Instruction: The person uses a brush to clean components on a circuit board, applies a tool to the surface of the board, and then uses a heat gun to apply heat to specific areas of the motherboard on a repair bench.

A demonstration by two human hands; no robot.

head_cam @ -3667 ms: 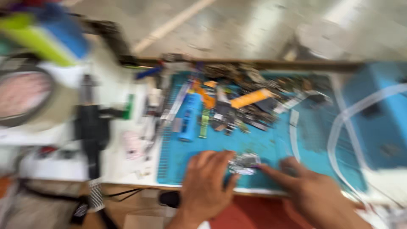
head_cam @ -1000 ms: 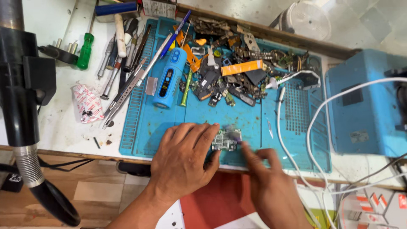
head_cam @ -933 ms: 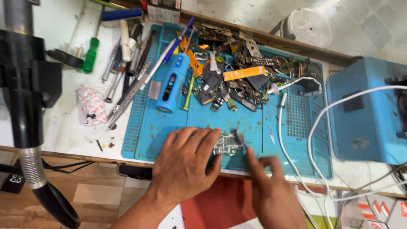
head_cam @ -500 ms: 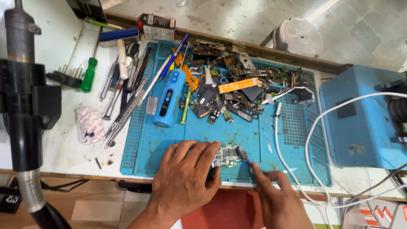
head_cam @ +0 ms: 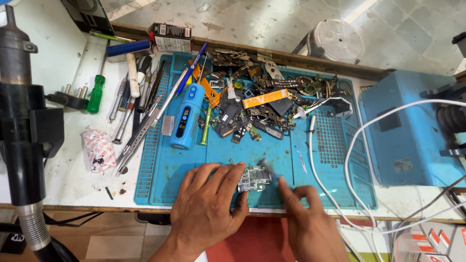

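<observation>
My left hand (head_cam: 206,206) lies flat on the blue work mat (head_cam: 160,184), its fingertips pinning a small green circuit board (head_cam: 254,178) at the mat's near edge. My right hand (head_cam: 308,221) is just right of the board and pinches a thin metal tool (head_cam: 268,168) whose blurred tip rests over the board's right side. Both hands are at the near edge of the table.
A heap of phone parts and flex cables (head_cam: 257,104) fills the back of the mat beside a blue cylindrical tool (head_cam: 187,116). Screwdrivers and tweezers (head_cam: 133,104) lie left. A black hot-air gun (head_cam: 22,126) stands far left; a blue box (head_cam: 407,131) with white cable (head_cam: 340,194) sits right.
The view has steadied and shifted downward so the table sits higher in frame. My hands stay on the circuit board; the right hand's tool has shifted slightly over it.
</observation>
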